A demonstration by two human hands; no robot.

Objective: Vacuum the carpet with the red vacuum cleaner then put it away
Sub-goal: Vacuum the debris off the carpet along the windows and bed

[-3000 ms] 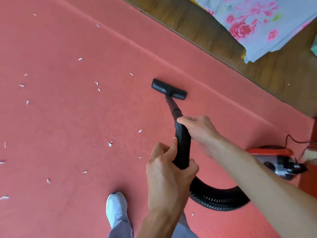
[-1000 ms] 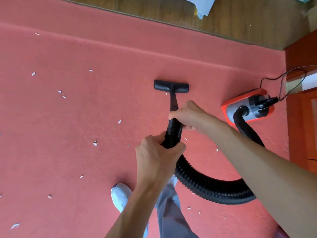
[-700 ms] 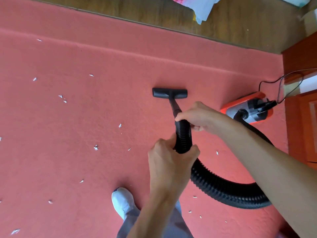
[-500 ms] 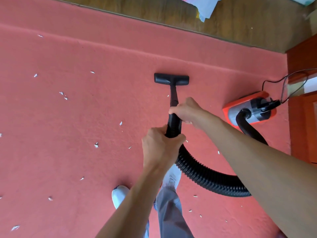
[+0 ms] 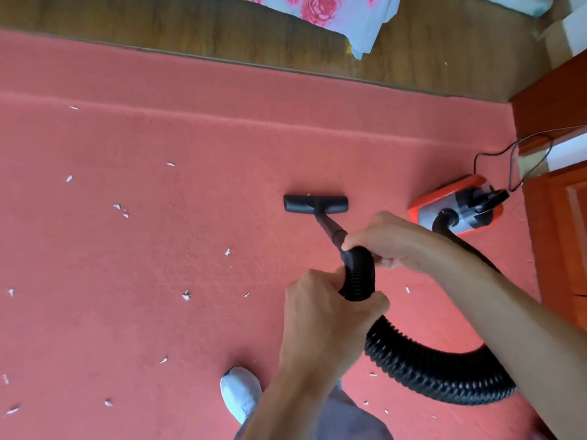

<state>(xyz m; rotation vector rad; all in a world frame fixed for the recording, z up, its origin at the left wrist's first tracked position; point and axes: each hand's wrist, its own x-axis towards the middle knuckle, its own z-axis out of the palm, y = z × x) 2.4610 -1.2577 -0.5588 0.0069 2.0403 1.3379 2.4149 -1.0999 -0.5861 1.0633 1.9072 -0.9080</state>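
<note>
The red vacuum cleaner stands on the red carpet at the right. Its black ribbed hose loops along the floor and up to my hands. My left hand grips the hose from below. Just ahead of it, my right hand grips the hose where it meets the black tube. The black floor nozzle lies flat on the carpet ahead of my hands. Several white paper scraps are scattered over the carpet, mostly to the left.
A wooden floor strip borders the carpet's far edge, with floral cloth lying on it. Red-brown wooden furniture stands at the right, and the black power cord runs toward it. My white shoe is on the carpet.
The nozzle has been stroked forward and pulled back over the carpet. Compared with half a second ago it sits closer to me, and my hands have drawn back and to the right.
</note>
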